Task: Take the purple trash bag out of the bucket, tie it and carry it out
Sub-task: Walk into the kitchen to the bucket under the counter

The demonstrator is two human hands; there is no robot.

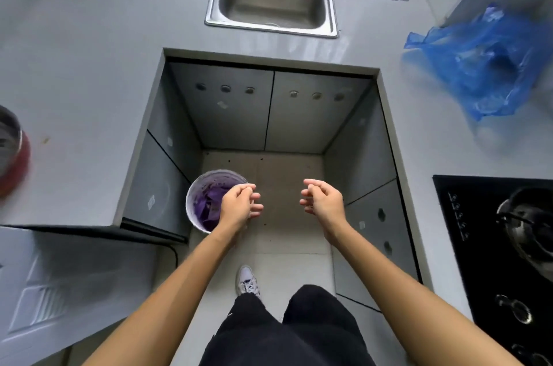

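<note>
1. The bucket (pixel 191 204) stands on the floor (pixel 284 186) at the left edge of the alcove, tight against the cabinet wall (pixel 161 186). The purple trash bag (pixel 209 201) sits inside it, not yet lifted.
2. Your left hand (pixel 238 205) hovers over the bucket's right rim, fingers loosely curled, holding nothing that can be made out.
3. Your right hand (pixel 321 201) hangs over bare floor, well apart from the bucket, half open and empty.
4. The bag lies directly below and left of your left hand; that hand is nearer. The bag's mouth faces up, so the lift likely goes straight upward.
5. Your right hand would need to cross leftward to gather the far rim.
</note>
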